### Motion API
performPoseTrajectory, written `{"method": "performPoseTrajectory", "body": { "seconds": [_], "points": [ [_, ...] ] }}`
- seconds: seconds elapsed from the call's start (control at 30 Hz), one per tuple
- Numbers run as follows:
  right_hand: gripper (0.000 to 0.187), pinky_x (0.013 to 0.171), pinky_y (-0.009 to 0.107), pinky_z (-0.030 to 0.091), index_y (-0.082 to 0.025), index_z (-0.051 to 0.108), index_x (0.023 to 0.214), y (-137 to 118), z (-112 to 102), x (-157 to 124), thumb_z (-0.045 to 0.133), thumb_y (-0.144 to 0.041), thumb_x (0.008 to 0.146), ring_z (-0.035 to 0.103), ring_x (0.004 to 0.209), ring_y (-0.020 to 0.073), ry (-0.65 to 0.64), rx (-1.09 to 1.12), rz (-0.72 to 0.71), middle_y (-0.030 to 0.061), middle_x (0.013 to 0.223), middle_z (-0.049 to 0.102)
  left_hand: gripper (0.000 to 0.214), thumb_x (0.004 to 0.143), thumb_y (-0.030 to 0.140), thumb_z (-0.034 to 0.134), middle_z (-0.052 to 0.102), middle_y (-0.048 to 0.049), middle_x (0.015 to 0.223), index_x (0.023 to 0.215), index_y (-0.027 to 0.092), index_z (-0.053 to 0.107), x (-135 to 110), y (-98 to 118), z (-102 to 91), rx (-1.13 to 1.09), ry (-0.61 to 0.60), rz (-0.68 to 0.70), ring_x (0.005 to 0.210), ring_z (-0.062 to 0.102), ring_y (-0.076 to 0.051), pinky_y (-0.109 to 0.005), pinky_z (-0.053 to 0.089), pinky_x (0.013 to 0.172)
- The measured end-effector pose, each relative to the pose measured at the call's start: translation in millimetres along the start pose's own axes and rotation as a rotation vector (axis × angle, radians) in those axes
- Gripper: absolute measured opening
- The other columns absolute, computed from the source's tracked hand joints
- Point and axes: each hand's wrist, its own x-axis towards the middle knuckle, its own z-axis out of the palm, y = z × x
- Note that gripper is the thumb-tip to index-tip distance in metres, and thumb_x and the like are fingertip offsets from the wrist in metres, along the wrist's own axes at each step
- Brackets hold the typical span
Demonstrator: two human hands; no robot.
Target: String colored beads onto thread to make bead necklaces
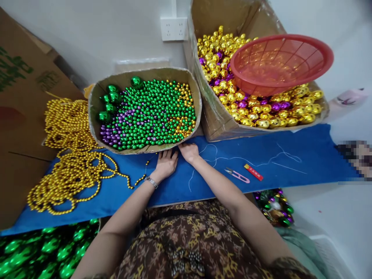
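My left hand (166,162) lies flat on the blue board (290,162), fingers stretched toward the front rim of a cardboard tub (93,116) full of green, purple and gold beads (151,112). A watch sits on that wrist. My right hand (189,152) rests beside it at the tub's rim, fingers curled; what they pinch, if anything, is hidden. A thin white thread (241,158) trails from near the right hand across the board. A strung gold bead chain (72,155) is heaped at the left, its end reaching toward my left hand.
A bigger cardboard box (215,120) of gold and purple balls stands at the right with a red plastic basket (280,64) on top. Pink thread snips (237,175) and a small red item (254,172) lie on the board. Green ornaments (43,252) fill the lower left.
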Motion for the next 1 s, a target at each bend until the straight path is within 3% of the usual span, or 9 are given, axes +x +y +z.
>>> {"method": "performPoseTrajectory", "body": {
  "seconds": [0.13,0.4,0.57,0.73,0.9,1.0],
  "points": [
    [0.038,0.083,0.035,0.043,-0.013,0.056,0.123,-1,2,-4,0.029,-0.017,0.098,0.064,0.101,0.0249,0.031,-0.014,-0.026,0.0197,0.105,0.068,0.043,0.092,0.032,0.044,0.051,-0.0202,0.138,0.130,0.017,0.058,1,0,-1.9,-0.020,-0.005,-0.002,0.129,0.044,-0.037,-0.055,0.032,0.105],
    [0.036,0.080,0.031,0.044,-0.015,0.057,0.122,4,-2,-13,0.031,-0.016,0.097,0.066,0.098,0.0228,0.059,-0.032,-0.041,0.0182,0.103,0.069,0.042,0.093,0.033,0.042,0.050,-0.0179,0.140,0.128,0.017,0.059,-2,-1,-0.2,-0.013,0.040,0.003,0.126,0.045,-0.035,-0.052,0.035,0.104],
    [0.033,0.081,0.034,0.046,-0.013,0.058,0.121,-5,-5,-6,0.036,-0.018,0.096,0.068,0.093,0.0225,0.050,-0.042,-0.052,0.0182,0.099,0.070,0.041,0.091,0.033,0.045,0.050,-0.0177,0.139,0.126,0.017,0.059,-3,-1,2.1,-0.009,0.050,-0.010,0.126,0.045,-0.035,-0.052,0.035,0.103],
    [0.031,0.083,0.037,0.049,-0.012,0.061,0.115,-18,-6,6,0.045,-0.033,0.098,0.067,0.088,0.0187,0.037,-0.050,-0.053,0.0096,0.099,0.070,0.036,0.091,0.034,0.045,0.051,-0.0196,0.138,0.117,0.016,0.063,-2,-1,5.3,0.003,0.055,-0.019,0.127,0.044,-0.036,-0.053,0.035,0.103],
    [0.029,0.078,0.032,0.046,-0.010,0.064,0.112,-18,-6,3,0.042,-0.019,0.096,0.067,0.089,0.0218,0.079,-0.056,-0.083,0.0184,0.095,0.071,0.034,0.090,0.033,0.048,0.053,-0.0199,0.134,0.116,0.016,0.063,-3,-2,7.4,0.009,0.108,0.000,0.124,0.046,-0.036,-0.053,0.037,0.102],
    [0.031,0.075,0.031,0.043,-0.012,0.064,0.111,-15,-9,-9,0.038,-0.015,0.095,0.067,0.088,0.0223,0.115,-0.057,-0.109,0.0175,0.093,0.071,0.030,0.090,0.029,0.049,0.058,-0.0192,0.126,0.113,0.015,0.064,-6,-4,4.3,-0.052,0.194,0.022,0.117,0.052,-0.033,-0.050,0.042,0.097]
  ]
}}
